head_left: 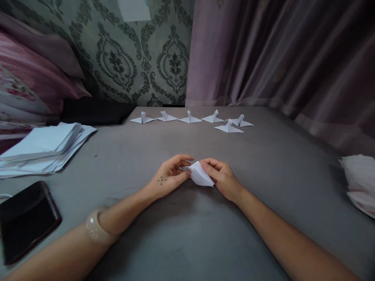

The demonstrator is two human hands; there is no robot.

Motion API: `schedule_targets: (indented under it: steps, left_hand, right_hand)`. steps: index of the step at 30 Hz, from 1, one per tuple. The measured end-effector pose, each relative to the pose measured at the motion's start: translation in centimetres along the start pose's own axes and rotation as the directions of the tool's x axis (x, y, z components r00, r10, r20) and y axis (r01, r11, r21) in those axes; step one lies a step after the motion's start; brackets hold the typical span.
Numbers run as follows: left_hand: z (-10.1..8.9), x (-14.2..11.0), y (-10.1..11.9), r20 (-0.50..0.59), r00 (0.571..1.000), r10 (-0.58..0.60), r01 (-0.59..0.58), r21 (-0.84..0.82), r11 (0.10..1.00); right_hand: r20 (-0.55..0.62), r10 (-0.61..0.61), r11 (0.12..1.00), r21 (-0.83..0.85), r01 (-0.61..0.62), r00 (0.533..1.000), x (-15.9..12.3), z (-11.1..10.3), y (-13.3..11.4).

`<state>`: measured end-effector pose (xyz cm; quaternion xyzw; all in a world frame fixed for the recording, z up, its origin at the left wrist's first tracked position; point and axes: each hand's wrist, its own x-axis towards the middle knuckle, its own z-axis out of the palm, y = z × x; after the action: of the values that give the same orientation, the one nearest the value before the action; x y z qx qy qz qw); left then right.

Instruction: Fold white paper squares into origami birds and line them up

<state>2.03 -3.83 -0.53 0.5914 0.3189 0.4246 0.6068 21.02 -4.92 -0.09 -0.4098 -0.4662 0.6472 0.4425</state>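
Note:
Between my two hands, a small folded white paper point(201, 174) is held just above the grey surface point(187, 226). My left hand point(172, 171) pinches its left side between thumb and fingers, with some fingertips hidden behind the paper. On the right side, the thumb of my right hand point(224, 177) presses against the paper, its fingers curled behind. Beyond my hands, several folded paper cranes point(189, 117) stand in a row with their wings spread flat. One more crane point(229, 127) sits slightly nearer, at the right end of the row.
A stack of white paper sheets point(38, 150) lies at the left. Nearer me is a dark phone point(27, 222). A crumpled white bag point(360, 181) rests at the right edge. A black flat item point(93, 111) lies by the patterned wall, and a curtain point(249, 50) hangs at the back right.

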Motion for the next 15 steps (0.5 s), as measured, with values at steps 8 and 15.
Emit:
schedule_targets:
  steps: [8, 15]
  left_hand:
    - [0.0, -0.5, 1.4, 0.115, 0.983, 0.145, -0.176, 0.337, 0.925]
    - [-0.3, 0.2, 1.2, -0.114, 0.992, -0.058, 0.048, -0.092, 0.995]
  right_hand:
    - [-0.171, -0.012, 0.999, -0.036, 0.006, 0.985, 0.8, -0.4, 0.7]
    - [-0.4, -0.034, 0.999, 0.025, 0.048, 0.916, 2.0, -2.1, 0.8]
